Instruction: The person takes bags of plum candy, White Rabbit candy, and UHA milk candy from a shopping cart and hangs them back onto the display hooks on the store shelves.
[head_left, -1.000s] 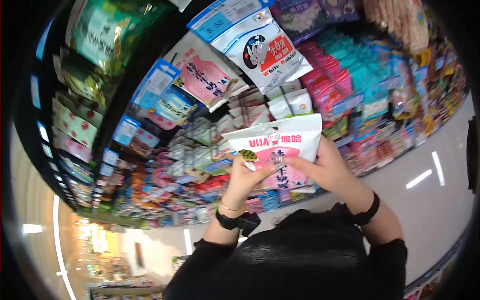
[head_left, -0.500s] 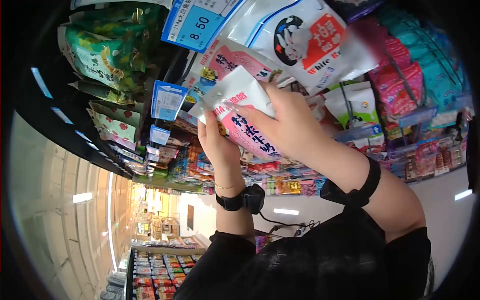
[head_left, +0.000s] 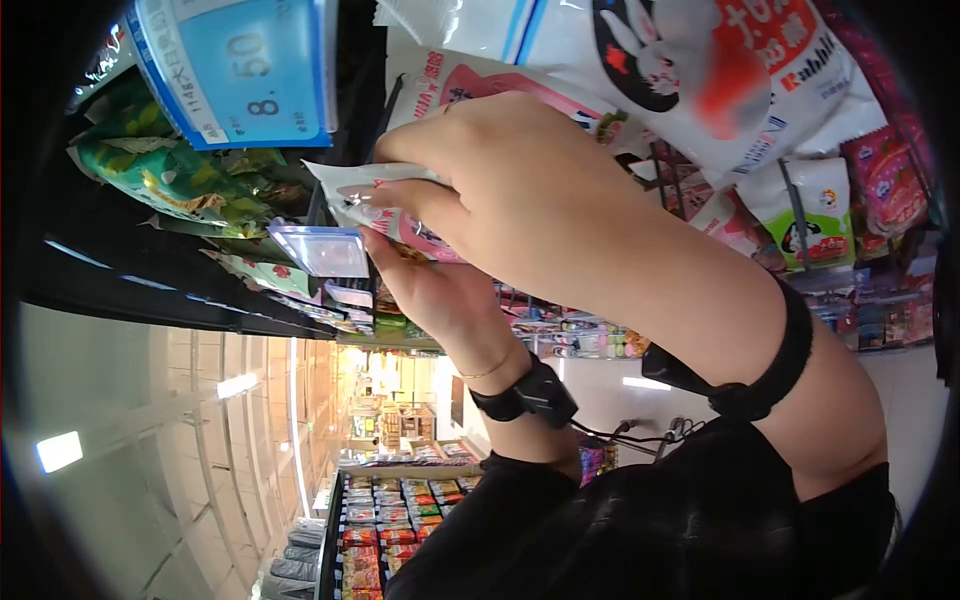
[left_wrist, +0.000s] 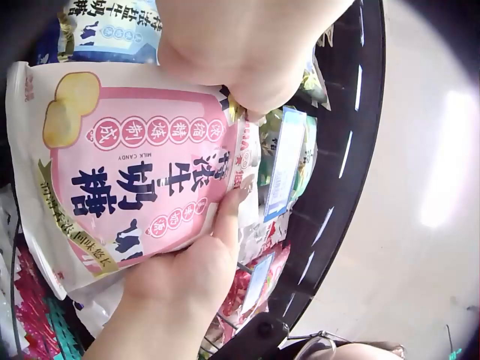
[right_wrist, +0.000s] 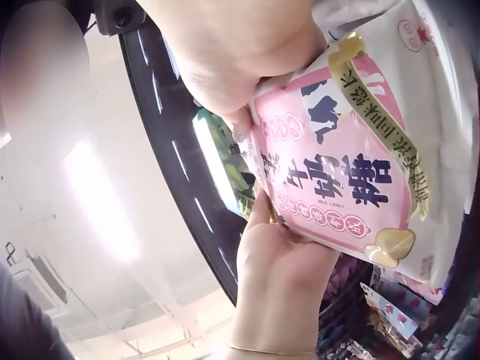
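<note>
A white and pink bag of milk candy [left_wrist: 150,150] is held between both hands, its printed front showing large dark characters and a yellow ribbon. My right hand [head_left: 500,165] pinches its top edge with thumb and fingers, hiding much of the bag in the head view. From the other side, my left hand [head_left: 440,300] grips the same top edge, its fingertips close beside a clear price tag holder [head_left: 325,252]. In the right wrist view the candy bag [right_wrist: 330,165] hangs down flat and full below the fingers.
White Rabbit candy bags [head_left: 660,50] hang close above the right hand, and a similar pink bag [head_left: 420,85] hangs behind it. A large blue price tag [head_left: 240,70] juts out at upper left, over green bags [head_left: 180,185]. Another stocked rack [head_left: 380,520] stands behind.
Both hands have carried the candy bag up and left, in close to the hanging bags and price tags. The view has moved nearer the shelf, and the right hand now covers more of the bag.
</note>
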